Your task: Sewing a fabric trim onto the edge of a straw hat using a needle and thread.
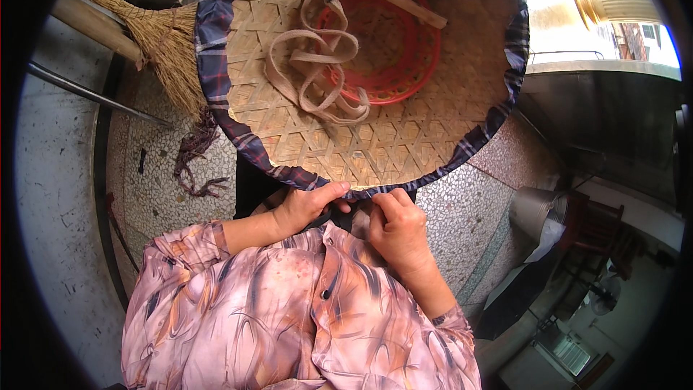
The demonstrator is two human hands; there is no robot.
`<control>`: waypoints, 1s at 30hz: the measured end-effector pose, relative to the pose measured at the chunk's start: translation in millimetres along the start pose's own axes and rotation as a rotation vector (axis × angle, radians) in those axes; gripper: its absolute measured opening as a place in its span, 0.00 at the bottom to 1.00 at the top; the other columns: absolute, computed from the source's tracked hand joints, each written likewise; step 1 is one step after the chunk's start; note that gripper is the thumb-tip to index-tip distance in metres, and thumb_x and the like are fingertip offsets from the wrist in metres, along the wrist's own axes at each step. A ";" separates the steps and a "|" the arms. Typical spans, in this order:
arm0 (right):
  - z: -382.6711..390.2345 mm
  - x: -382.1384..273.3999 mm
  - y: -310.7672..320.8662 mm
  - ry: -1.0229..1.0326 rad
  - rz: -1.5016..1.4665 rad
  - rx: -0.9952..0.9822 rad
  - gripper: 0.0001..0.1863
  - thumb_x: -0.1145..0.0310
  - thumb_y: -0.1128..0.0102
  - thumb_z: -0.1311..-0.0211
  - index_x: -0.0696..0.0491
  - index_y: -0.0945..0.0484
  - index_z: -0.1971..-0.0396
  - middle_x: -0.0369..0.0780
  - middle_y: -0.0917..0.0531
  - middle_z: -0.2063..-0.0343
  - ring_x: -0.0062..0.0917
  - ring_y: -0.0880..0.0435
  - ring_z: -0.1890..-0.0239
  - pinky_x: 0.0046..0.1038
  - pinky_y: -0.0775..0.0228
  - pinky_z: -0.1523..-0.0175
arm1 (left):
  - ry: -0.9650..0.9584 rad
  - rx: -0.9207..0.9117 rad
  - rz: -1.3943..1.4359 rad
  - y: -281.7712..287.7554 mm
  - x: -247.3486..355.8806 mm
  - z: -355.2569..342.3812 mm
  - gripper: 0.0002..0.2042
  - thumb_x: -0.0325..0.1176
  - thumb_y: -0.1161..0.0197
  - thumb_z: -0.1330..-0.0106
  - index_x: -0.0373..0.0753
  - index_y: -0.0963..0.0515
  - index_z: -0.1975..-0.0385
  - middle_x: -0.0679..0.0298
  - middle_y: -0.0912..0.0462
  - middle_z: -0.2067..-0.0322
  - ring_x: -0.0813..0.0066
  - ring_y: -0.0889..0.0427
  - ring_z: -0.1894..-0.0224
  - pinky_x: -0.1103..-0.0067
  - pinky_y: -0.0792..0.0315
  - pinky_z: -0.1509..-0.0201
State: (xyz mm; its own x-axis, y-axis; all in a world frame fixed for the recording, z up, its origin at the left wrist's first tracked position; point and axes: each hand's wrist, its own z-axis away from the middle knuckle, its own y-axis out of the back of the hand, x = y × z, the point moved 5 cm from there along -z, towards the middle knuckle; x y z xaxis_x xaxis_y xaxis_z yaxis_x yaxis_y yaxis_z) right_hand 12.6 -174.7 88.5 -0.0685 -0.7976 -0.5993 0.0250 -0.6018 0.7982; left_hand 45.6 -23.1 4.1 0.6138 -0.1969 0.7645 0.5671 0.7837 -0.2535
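A large round woven bamboo basket (289, 148) is tilted toward me, its rim wrapped in dark plaid cloth (249, 146). My left hand (307, 208) grips the near rim, thumb on top over the cloth edging and fingers beneath. Just to its right, my right hand (401, 230) is closed in a pinch against the same edging; whatever lies between its fingertips is too small or hidden to make out. Inside the basket lie a red plastic basket (436, 50) and a loosely looped beige fabric strap (283, 87), which partly drapes over the red one.
A straw broom (162, 47) and a dark tangled cord (193, 155) are on the left. A metal rod (97, 94) juts in there. On the speckled floor (451, 206) at right stand a metal bucket (530, 211) and a dark red wooden chair (595, 220).
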 end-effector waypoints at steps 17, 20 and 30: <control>3.9 -6.9 -0.5 0.024 0.275 0.083 0.08 0.78 0.41 0.58 0.56 0.29 0.75 0.42 0.28 0.75 0.36 0.23 0.73 0.34 0.28 0.72 | -0.070 -0.017 -0.036 -2.2 0.5 0.4 0.16 0.41 0.52 0.29 0.37 0.20 0.58 0.68 0.15 0.70 0.86 0.26 0.71 0.89 0.35 0.67; 3.5 -4.0 -9.4 0.084 0.227 0.052 0.09 0.78 0.41 0.60 0.57 0.30 0.75 0.44 0.29 0.76 0.39 0.23 0.74 0.35 0.28 0.72 | -0.154 -0.006 -0.038 -2.7 3.6 1.6 0.16 0.40 0.52 0.29 0.37 0.20 0.58 0.67 0.15 0.70 0.86 0.26 0.71 0.88 0.34 0.67; 1.1 -0.4 -17.3 0.077 0.081 0.032 0.07 0.79 0.41 0.53 0.56 0.29 0.73 0.47 0.26 0.74 0.41 0.21 0.75 0.37 0.28 0.73 | -0.172 0.050 0.190 -0.2 -5.9 -6.0 0.13 0.35 0.45 0.33 0.30 0.20 0.65 0.63 0.16 0.72 0.79 0.19 0.73 0.82 0.26 0.65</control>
State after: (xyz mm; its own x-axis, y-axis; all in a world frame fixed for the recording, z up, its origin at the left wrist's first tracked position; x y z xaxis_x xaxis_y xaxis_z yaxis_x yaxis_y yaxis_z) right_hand 11.1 -163.9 75.0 0.0096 -0.8451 -0.5345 -0.0042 -0.5345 0.8451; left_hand 45.2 -25.7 -4.0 0.6020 0.0564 0.7965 0.4199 0.8261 -0.3758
